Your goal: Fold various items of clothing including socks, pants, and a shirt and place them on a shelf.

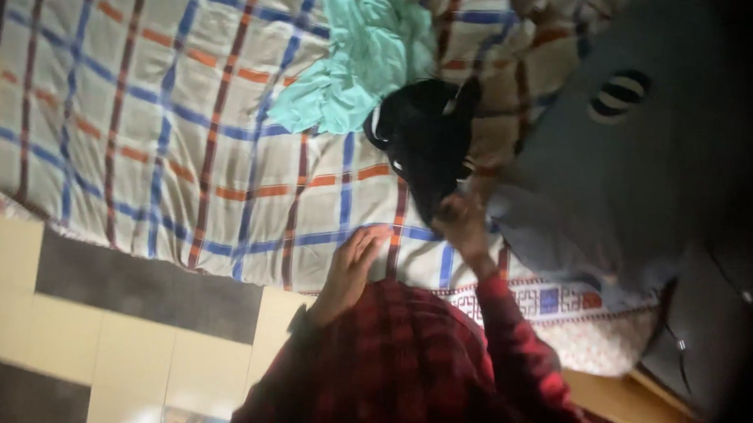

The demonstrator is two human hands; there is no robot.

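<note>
A: Starting left of the black garment (425, 139): the checked bedsheet (152, 104) spreads flat, a teal cloth (357, 58) bunched just above-left of it.

B: Left hand (349, 272) hovers below it, fingers spread, holding nothing. Right hand (461, 223) pinches the garment's lower edge.

A: Best lifted clear, I'd judge; the grey pillow (613, 167) crowds its right side.

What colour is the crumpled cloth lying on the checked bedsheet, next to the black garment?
The crumpled cloth is light teal, a mint green, seen in the head view, the only one.
</note>
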